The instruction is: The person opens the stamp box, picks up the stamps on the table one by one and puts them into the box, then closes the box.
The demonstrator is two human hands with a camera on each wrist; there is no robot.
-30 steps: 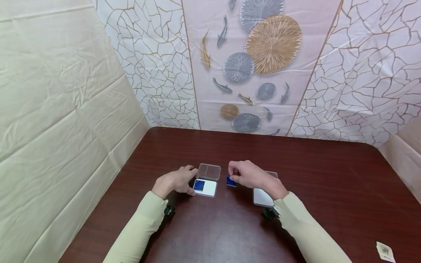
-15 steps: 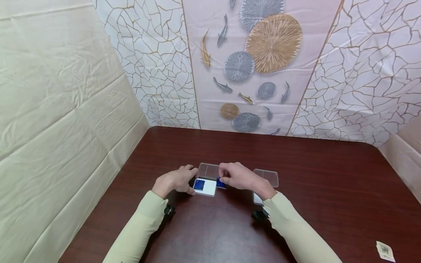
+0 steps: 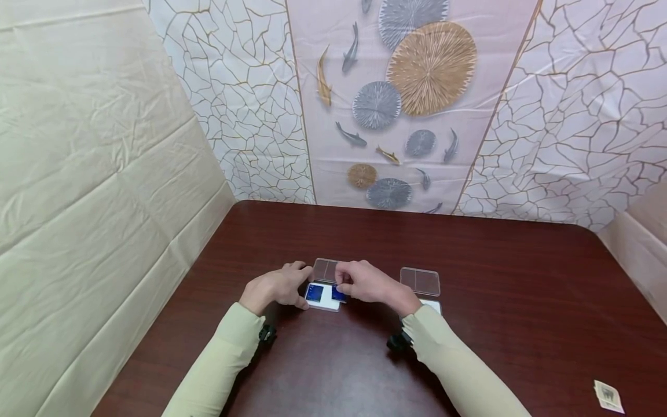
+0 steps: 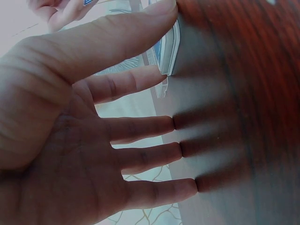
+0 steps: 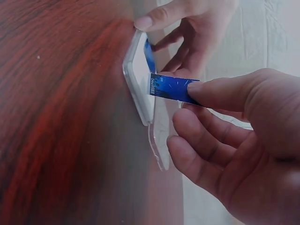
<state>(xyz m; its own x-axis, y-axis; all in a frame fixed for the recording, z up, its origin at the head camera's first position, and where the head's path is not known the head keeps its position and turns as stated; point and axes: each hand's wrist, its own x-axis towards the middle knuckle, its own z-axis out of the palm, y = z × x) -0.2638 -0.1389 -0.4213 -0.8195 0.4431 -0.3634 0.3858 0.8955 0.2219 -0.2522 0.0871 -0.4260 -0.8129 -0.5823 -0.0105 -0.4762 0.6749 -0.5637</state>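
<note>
A small clear case with a white insert (image 3: 324,306) lies on the table, its transparent lid (image 3: 321,268) folded back flat behind it. One blue stamp (image 3: 315,292) sits on the insert's left half. My left hand (image 3: 278,288) stands at the case's left end, thumb at the near corner and index finger at the far one. In the left wrist view its fingers are straight and spread, fingertips on the table. My right hand (image 3: 367,282) pinches a second blue stamp (image 5: 171,88) between thumb and index finger, above the insert's right half. That stamp has a printed strip along one end.
A second open case stands to the right, its clear lid (image 3: 420,282) laid back and its white insert (image 3: 434,305) partly hidden by my right sleeve. A cream stamp-like paper (image 3: 608,397) lies near the front right of the dark wooden table (image 3: 500,260).
My right hand has moved left with the pinched blue stamp, from the table between the cases to over the left case's insert. The left hand has stayed in place.
</note>
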